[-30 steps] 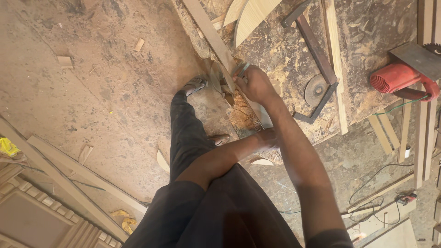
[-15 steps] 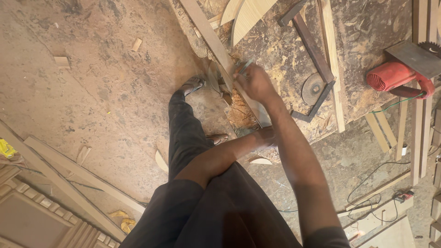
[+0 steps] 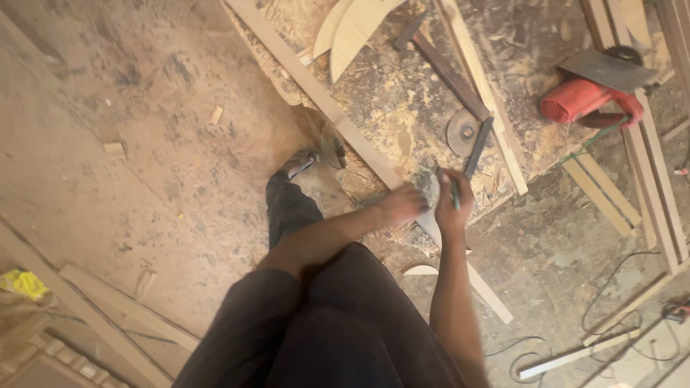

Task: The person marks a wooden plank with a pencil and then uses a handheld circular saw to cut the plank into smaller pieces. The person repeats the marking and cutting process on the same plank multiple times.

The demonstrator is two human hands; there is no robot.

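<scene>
A long wooden strip (image 3: 323, 100) lies diagonally across a chipboard sheet (image 3: 402, 93) on the ground. My left hand (image 3: 402, 205) presses down on the strip near the board's front edge, its fingers blurred. Just to its right, my right hand (image 3: 454, 205) is closed around a thin green pencil (image 3: 455, 192) held upright over the strip. The two hands are almost touching. My foot (image 3: 298, 164) stands on the dirt floor beside the board.
On the board lie a dark metal bar (image 3: 445, 65), a round saw blade (image 3: 462, 133) and curved wooden offcuts (image 3: 352, 29). A red power saw (image 3: 586, 100) sits at the right among battens (image 3: 650, 179). Cables (image 3: 611, 323) trail at lower right, and planks (image 3: 108, 309) lie at lower left.
My right hand has slid back down the strip toward me and now sits beside my left hand. The left hand has stayed on the strip.
</scene>
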